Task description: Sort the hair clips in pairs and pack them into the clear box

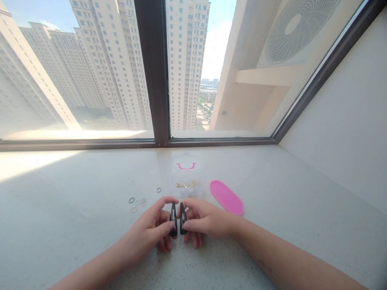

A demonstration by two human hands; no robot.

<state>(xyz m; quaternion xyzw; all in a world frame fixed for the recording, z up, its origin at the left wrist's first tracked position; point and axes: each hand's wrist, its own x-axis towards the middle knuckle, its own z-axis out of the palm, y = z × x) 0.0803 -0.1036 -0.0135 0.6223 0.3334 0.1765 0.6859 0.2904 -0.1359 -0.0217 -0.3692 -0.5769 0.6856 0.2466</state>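
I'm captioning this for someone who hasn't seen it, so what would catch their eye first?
Most striking are the two black snap hair clips, one in the left hand and one in the right hand, held upright side by side low in the middle: left clip, right clip. Just beyond lie a bright pink oval lid and a clear plastic box, with small hair elastics scattered to the left.

Single head-worn view, looking forward and down, close above the left hand (157, 229) and right hand (205, 221), window (90, 80) beyond the hands
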